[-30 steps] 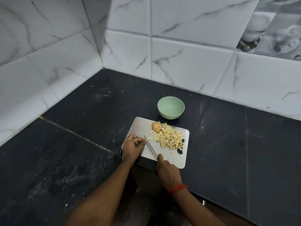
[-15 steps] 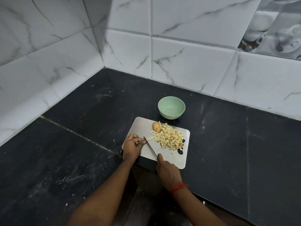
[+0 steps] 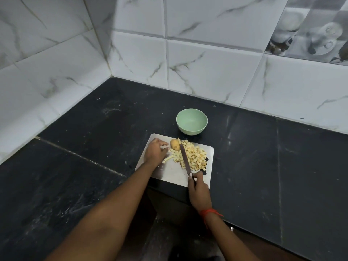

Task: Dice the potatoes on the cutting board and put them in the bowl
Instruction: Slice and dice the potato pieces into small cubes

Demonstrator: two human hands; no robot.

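Note:
A steel cutting board (image 3: 170,172) lies at the counter's front edge. On it is a pile of diced potato (image 3: 194,156), a few strips (image 3: 169,158) and an uncut potato piece with skin (image 3: 175,144). My right hand (image 3: 198,189) grips the handle of a knife (image 3: 185,159) whose blade lies across the left side of the pile, tip near the uncut piece. My left hand (image 3: 155,151) rests on the board's left part, fingers spread toward the uncut piece, holding nothing. The pale green bowl (image 3: 191,123) stands empty just behind the board.
The board sits on a black stone counter (image 3: 84,147) in a corner of white marble-look wall tiles (image 3: 207,68). The counter's front edge runs just below the board. A red thread circles my right wrist (image 3: 210,212).
My left hand has let go of the strips and moved up toward the uncut piece. The knife has swung right and forward, now lying against the diced pile.

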